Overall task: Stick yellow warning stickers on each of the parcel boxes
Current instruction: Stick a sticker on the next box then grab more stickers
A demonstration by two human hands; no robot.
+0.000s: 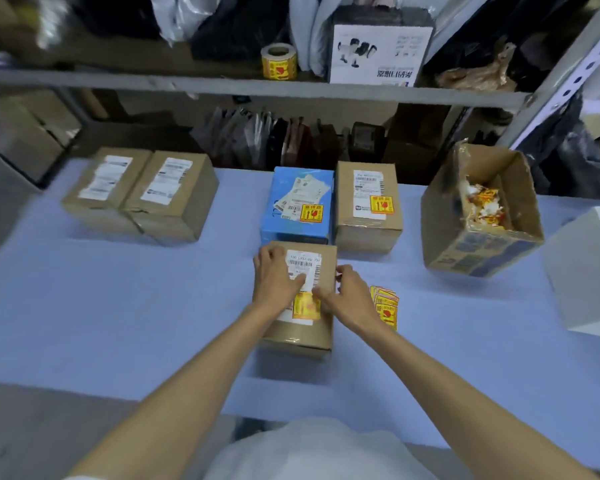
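The left hand (pixel 277 276) and right hand (pixel 347 296) lay straight fingers on the brown cardboard box (pixel 303 336), the right pressing its square yellow sticker (pixel 305 307), with spare stickers (pixel 386 308) just beside.

single head view, looking forward and down, near the blue table (pixel 118 306).

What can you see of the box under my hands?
The box is a small brown cardboard parcel, closed and taped, lying flat on the blue table just in front of a blue box. Its top bears a white barcode label and, below that, a yellow sticker. The left hand rests flat on the label; the right hand touches the sticker's edge.
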